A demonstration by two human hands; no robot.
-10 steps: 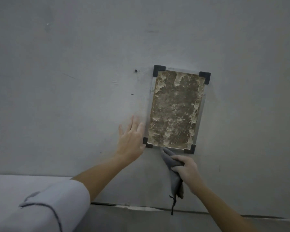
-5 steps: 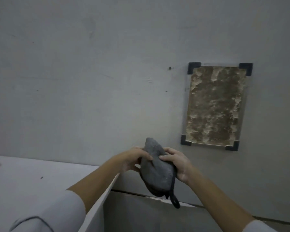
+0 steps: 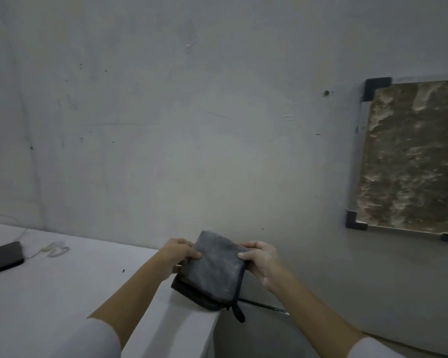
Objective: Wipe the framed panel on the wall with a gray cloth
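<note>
— What's around the grip?
— I see a pale gray wall (image 3: 166,125) behind it, scuffed, speckled, dimly lit. A white counter (image 3: 49,293) runs beneath it and off to the left.
— Anything on it?
— 2 things, far left of the grip: 1 flat black box (image 3: 2,258) and a coiled white cable (image 3: 53,249) just beside it.

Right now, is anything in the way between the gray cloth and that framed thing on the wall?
No, nothing visible is in the way. The left hand and right hand hold the folded gray cloth over the corner of the white ledge. Only bare wall lies between it and the framed panel, up to the right.
</note>
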